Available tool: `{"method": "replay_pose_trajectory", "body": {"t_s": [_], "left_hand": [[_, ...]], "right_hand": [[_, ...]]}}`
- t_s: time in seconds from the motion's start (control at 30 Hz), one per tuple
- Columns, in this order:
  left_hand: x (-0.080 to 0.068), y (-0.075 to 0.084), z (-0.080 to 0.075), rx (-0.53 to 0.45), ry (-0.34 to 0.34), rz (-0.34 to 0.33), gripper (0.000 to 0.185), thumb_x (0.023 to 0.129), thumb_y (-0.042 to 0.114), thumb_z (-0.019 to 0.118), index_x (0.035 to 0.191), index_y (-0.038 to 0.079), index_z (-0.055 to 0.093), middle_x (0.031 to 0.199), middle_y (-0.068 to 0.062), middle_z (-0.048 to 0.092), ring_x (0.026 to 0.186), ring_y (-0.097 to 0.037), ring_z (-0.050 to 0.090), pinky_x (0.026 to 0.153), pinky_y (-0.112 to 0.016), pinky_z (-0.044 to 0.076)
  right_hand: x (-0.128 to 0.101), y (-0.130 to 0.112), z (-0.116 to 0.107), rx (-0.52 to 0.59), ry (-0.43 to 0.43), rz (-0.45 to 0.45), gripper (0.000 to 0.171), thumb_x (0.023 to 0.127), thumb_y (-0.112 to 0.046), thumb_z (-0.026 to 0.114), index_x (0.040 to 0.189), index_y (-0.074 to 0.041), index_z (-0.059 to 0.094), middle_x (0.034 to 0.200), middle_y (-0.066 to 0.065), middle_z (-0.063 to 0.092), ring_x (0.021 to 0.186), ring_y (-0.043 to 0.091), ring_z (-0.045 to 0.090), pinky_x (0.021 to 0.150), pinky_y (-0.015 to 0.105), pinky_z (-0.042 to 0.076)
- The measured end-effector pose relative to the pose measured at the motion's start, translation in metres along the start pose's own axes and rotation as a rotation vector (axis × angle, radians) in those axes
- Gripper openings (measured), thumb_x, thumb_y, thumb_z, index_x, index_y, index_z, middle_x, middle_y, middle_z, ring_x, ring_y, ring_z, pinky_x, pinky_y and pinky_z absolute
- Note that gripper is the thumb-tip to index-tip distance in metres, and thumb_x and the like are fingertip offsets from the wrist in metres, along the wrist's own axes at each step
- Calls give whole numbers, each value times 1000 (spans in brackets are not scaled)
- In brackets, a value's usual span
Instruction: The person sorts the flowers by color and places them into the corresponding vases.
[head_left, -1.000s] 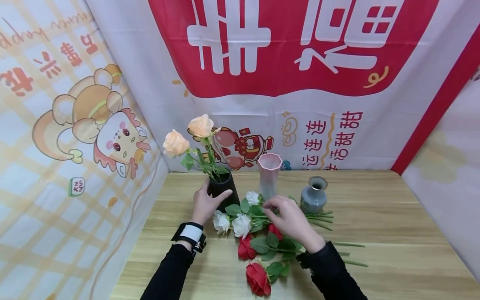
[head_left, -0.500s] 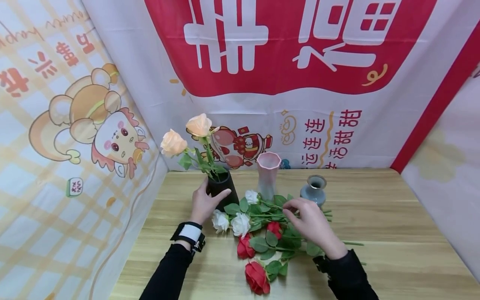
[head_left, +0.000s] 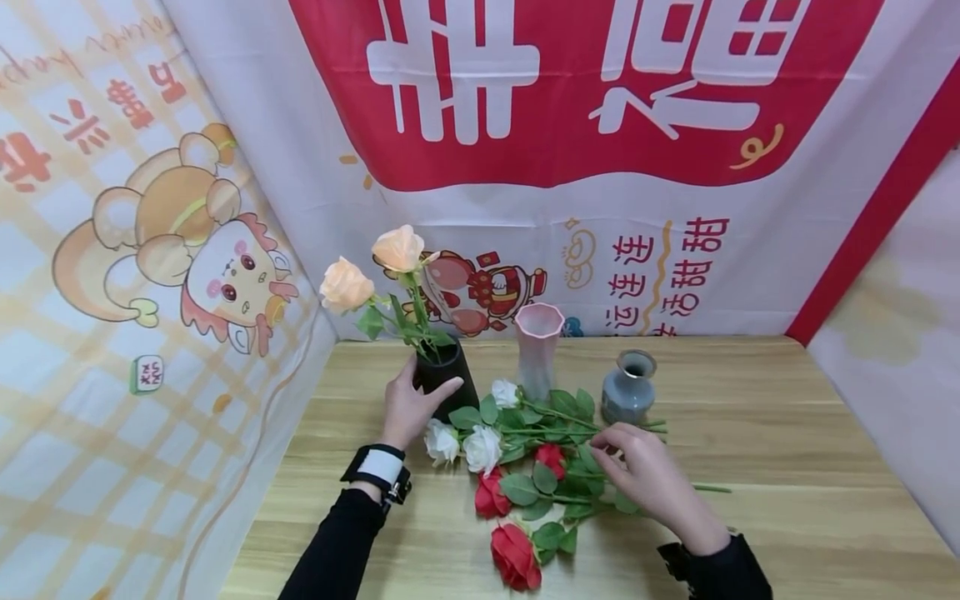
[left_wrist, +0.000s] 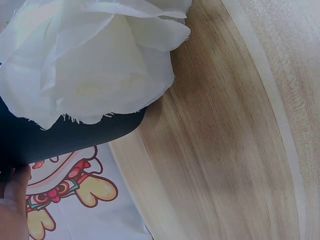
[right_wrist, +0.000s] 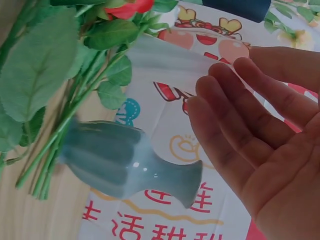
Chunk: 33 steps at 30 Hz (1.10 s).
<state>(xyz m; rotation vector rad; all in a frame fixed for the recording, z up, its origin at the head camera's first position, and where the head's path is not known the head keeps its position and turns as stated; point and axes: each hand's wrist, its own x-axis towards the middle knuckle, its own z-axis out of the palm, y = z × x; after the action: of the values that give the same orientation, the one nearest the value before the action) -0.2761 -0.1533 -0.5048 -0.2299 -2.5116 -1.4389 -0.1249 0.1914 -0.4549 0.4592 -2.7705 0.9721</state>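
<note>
My left hand (head_left: pixel 411 408) grips the black vase (head_left: pixel 452 382), which holds two peach roses (head_left: pixel 398 248) and stands at the table's back left. In the left wrist view a white rose (left_wrist: pixel 90 65) lies right against the black vase (left_wrist: pixel 65 142). My right hand (head_left: pixel 639 468) hovers with relaxed fingers over the green stems (head_left: pixel 570 425) of the loose roses and holds nothing. The right wrist view shows that hand's (right_wrist: pixel 260 145) palm bare, near the grey-blue vase (right_wrist: pixel 125 160). Three white roses (head_left: pixel 482 450) and three red roses (head_left: pixel 516 557) lie on the table between my hands.
A pink vase (head_left: pixel 537 350) and a grey-blue vase (head_left: pixel 628 393) stand behind the loose roses. The wooden table (head_left: pixel 787 450) is enclosed by printed cloth walls (head_left: pixel 150 333) on the left, back and right.
My right hand slid right and nearer to me, from the rose leaves by the pink vase along the stems. My left hand kept its grip on the black vase.
</note>
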Motion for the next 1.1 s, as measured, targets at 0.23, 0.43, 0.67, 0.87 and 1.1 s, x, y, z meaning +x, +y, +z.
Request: {"method": "replay_pose_trajectory", "body": {"t_s": [0.23, 0.43, 0.67, 0.87, 1.1], "left_hand": [[2, 2, -1, -11, -6, 25, 78, 76, 58, 78, 139, 22, 51, 132, -7, 58, 123, -22, 52, 97, -42, 45], [-1, 5, -1, -14, -44, 10, 77, 77, 59, 77, 139, 21, 50, 130, -7, 59, 120, -22, 54, 96, -45, 45], [-24, 55, -1, 69, -25, -184, 110, 86, 52, 72, 156, -1, 6, 152, -28, 29, 138, -37, 32, 108, -49, 32], [-70, 112, 7, 112, 102, -155, 103, 93, 42, 67, 155, -2, -2, 160, -20, -13, 144, -39, -10, 112, -58, 13], [-71, 136, 18, 110, -28, 120, 89, 95, 41, 65, 158, 9, 10, 162, -12, 9, 146, -24, 11, 112, -50, 21]], "right_hand": [[-8, 4, 8, -82, 5, -17, 10, 86, -7, 76, 92, -15, 73, 91, -4, 65, 80, 10, 63, 66, 27, 52], [-17, 11, 19, -187, -7, -92, 10, 82, -6, 79, 86, -13, 73, 86, -6, 62, 76, 8, 61, 65, 27, 51], [-22, 16, 26, -227, -4, -94, 11, 79, -5, 80, 83, -11, 73, 81, -6, 61, 74, 8, 58, 64, 28, 50], [-26, 19, 29, -248, -26, -63, 10, 79, -5, 79, 81, -12, 72, 79, -5, 61, 72, 10, 59, 60, 28, 50], [-27, 22, 36, -299, -14, -63, 9, 78, -6, 79, 79, -11, 71, 77, -6, 58, 69, 11, 58, 58, 28, 50]]}}
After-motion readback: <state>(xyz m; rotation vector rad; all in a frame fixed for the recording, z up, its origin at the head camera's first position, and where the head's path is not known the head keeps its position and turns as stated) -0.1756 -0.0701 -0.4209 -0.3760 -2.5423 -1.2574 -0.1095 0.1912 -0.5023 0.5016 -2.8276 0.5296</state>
